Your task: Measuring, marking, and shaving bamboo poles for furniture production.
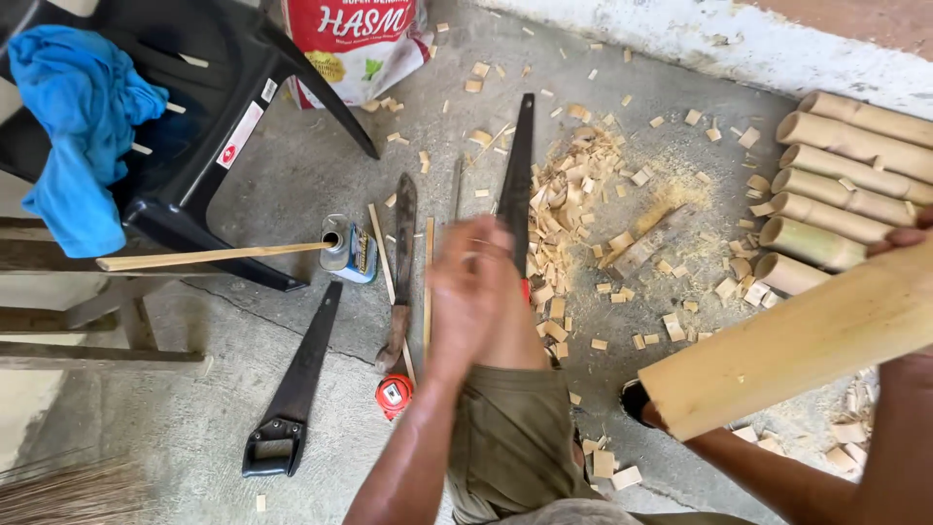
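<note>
My right hand point(906, 237) grips a thick, pale bamboo section point(787, 348) near its far end; only the fingertips show over the top. The section slants from the right edge down to its cut end by my foot. My left hand point(472, 292) is blurred in front of my bent knee, above my olive shorts point(510, 437). Whether it holds anything is unclear. Just behind it on the concrete lie a black-bladed saw point(518, 170), a long knife point(403, 258) and a red tape measure point(394, 394).
A second saw with a black handle point(290, 394) lies at the left. Nearby are a thin bamboo strip point(214, 256) and a small can point(348, 251). Several bamboo sections point(846, 185) are stacked by the wall. Chips point(583, 185) litter the floor. A black chair point(209, 146) carries a blue cloth point(78, 126).
</note>
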